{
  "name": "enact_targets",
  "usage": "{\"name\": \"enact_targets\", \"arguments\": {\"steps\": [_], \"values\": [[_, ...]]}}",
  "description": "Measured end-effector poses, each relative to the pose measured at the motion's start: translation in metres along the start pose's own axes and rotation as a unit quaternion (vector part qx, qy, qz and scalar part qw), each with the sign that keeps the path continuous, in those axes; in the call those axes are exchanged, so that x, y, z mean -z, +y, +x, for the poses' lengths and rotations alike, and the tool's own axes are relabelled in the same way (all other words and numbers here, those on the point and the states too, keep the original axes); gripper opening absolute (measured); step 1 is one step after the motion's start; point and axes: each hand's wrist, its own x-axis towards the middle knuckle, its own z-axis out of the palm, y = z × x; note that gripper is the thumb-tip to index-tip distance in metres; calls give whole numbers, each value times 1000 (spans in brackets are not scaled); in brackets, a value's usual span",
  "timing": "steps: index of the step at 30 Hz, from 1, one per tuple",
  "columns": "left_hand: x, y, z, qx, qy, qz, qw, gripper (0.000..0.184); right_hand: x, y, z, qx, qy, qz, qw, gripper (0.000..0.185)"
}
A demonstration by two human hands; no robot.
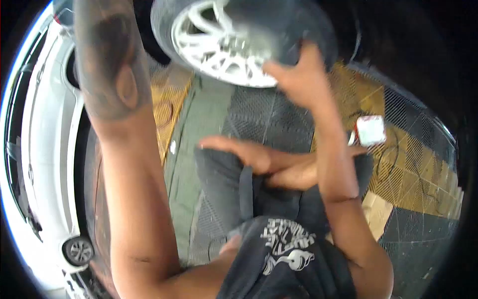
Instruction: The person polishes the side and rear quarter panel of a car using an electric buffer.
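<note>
A wheel with a silvery multi-spoke rim [211, 57] and a dark tire [167, 30] fills the top centre. My right hand [298, 74] is at the lower right of the wheel, thumb and fingers spread apart, with blur around the fingertips; I see nothing held in it. A dark blurred shape covers the upper right of the wheel, and I cannot make out what it is. My left arm, tattooed, reaches up along the left side, and its hand lies beyond the top edge.
Below the wheel are my crossed bare feet [289, 169]. A small white and red container [371, 130] stands at the right on black and yellow floor tiles [423, 154]. A white car [52, 134] is at the far left. Dark bodywork overhangs the upper right.
</note>
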Motion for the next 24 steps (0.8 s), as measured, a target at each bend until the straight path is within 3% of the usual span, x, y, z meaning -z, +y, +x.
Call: {"name": "enact_targets", "arguments": {"steps": [1,3,4,11,15,18,20,22,24], "values": [[5,-1,-16,19,0,2,1000,25,2,3,6,48,9,21,999,54],[5,5,-46,39,-1,1,999,26,23,14,2,-63,-96,47,992,40],[4,7,-58,45,-1,-1,999,26,24,10,-4,-59,-58,57,995,23],[-28,4,-106,76,-12,-23,997,27,51,44,-42,-124,-7,149,981,24],[-27,5,-110,78,-11,-25,997,28,41,35,-40,-96,18,186,978,23],[-9,7,-110,75,-2,-17,997,29,36,33,-27,-60,-27,152,986,25],[2,10,-110,73,6,-13,997,30,33,-3,-13,-181,-13,49,982,75],[13,14,-111,72,10,-7,997,30,18,-37,-12,-161,17,-22,987,71],[19,17,-112,70,10,-5,997,31,34,-48,-10,-68,-28,-6,997,71]]}}
